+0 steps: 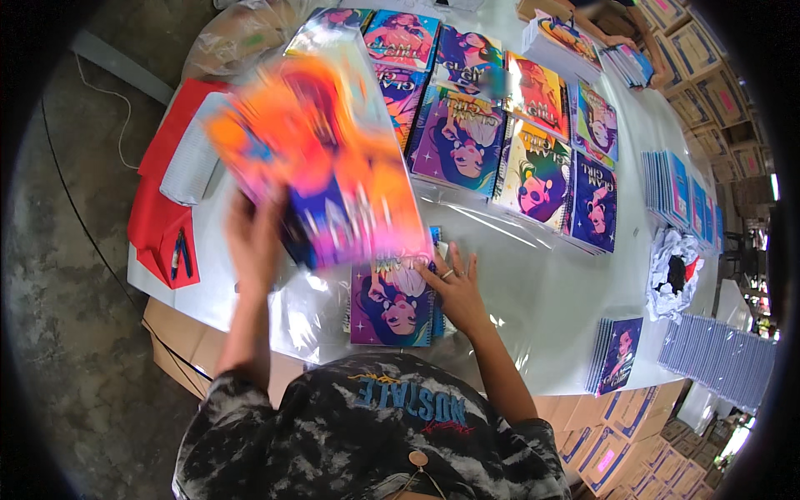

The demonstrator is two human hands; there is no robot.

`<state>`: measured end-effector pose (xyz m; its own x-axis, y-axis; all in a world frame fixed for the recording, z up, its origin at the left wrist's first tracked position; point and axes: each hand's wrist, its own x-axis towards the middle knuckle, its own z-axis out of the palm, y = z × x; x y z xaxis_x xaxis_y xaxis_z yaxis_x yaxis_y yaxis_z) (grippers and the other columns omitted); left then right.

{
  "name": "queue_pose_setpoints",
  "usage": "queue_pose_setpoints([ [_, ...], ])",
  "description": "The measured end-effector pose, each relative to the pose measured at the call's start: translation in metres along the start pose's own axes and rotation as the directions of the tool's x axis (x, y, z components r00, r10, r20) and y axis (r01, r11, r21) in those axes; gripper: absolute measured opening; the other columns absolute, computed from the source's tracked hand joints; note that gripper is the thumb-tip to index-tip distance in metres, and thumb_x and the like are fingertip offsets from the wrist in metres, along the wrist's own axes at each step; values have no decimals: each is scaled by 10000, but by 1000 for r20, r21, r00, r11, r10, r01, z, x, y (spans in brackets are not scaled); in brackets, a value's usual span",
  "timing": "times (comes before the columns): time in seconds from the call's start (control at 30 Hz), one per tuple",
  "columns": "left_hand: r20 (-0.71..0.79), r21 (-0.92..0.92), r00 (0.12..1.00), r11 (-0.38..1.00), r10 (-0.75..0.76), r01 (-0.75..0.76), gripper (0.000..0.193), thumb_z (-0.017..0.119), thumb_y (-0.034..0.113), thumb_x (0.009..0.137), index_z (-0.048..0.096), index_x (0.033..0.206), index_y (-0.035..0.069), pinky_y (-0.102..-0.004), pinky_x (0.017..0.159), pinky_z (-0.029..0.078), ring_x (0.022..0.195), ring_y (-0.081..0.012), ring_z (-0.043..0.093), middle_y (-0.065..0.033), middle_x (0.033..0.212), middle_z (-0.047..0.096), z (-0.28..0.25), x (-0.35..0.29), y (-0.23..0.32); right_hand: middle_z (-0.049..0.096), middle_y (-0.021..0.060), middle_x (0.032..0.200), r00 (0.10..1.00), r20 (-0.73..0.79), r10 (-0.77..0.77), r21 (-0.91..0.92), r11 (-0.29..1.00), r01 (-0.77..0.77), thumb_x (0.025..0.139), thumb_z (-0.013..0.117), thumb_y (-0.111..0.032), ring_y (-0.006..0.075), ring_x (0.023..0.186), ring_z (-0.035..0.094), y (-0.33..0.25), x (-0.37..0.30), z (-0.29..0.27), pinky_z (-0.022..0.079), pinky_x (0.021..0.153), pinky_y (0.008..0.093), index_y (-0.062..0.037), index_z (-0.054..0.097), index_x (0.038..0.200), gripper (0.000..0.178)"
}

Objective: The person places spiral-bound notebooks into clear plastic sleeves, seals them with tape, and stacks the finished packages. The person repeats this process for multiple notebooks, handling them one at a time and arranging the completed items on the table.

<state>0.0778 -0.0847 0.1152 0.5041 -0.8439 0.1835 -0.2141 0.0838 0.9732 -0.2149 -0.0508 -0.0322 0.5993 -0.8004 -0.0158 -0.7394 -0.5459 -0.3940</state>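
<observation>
My left hand (254, 237) is closed on the lower left edge of an orange, pink and purple illustrated notebook (325, 158). It is raised over the table, tilted and smeared by motion. Below it, close to my body, lies a purple spiral notebook (387, 312) with a long-haired figure on its cover, upside down to me. My right hand (452, 287), with a ring on one finger, spreads its fingers at that notebook's upper right corner. A strip of blue shows under its right edge. Clear plastic film lies around it on the white table (533, 333).
Stacks of spiral notebooks (467, 137) fill the table's far middle. A red sheet (175, 142) with a white roll (190, 162) and pens (180, 254) lies left. More notebook stacks (679, 196) stand right. Another person's hands (612, 40) hold notebooks at the far right. Cartons (700, 67) rise behind.
</observation>
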Motion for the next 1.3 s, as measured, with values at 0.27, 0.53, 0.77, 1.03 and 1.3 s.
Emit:
queue_pose_setpoints([
  [0.27, 208, 635, 969, 771, -130, -33, 189, 494, -31, 717, 580, 877, 21, -373, 729, 465, 792, -343, 605, -201, 796, 598, -12, -82, -44, 345, 120, 1432, 942, -278, 189, 312, 945, -97, 735, 437, 68, 375, 1348, 237, 21, 12, -32, 151, 1074, 553, -127, 424, 1346, 641],
  [0.53, 878, 158, 423, 697, 225, -700, 302, 618, 70, 694, 603, 983, 157, -527, 1019, 277, 1281, -358, 333, -115, 1351, 403, 76, -124, -81, 525, 185, 1253, 778, -552, 300, 382, 920, -83, 754, 485, 55, 327, 1225, 445, 76, 129, -92, 324, 1027, 392, -73, 534, 1237, 502],
  [0.77, 364, 476, 790, 631, 493, -613, 513, 665, 143, 766, 474, 1223, 10, -428, 904, 381, 1045, -353, 516, -192, 1143, 538, 137, 97, -88, 601, 259, 1057, 719, -556, 418, 413, 889, -198, 837, 544, -241, 353, 1005, 576, 160, 273, -115, 443, 862, 400, 35, 578, 1133, 407],
  [1.03, 28, 930, 997, 368, -71, 0, 672, 695, 419, 744, 455, 1197, -17, -451, 922, 408, 1128, -378, 494, -212, 1187, 533, 93, 389, -184, 147, 315, 1446, 695, -129, 707, 122, 707, -696, 695, 670, -537, 465, 1354, 89, 118, 407, -95, 120, 1025, 656, 22, 218, 1395, 1003],
  [1.3, 203, 575, 979, 805, 29, -143, 705, 657, 578, 705, 608, 1040, -40, -428, 807, 466, 902, -337, 632, -217, 983, 633, 177, 375, -69, 594, 251, 1092, 626, -636, 451, 394, 887, -239, 657, 566, -68, 355, 1024, 583, 207, 357, -178, 442, 904, 384, 11, 483, 1257, 611],
])
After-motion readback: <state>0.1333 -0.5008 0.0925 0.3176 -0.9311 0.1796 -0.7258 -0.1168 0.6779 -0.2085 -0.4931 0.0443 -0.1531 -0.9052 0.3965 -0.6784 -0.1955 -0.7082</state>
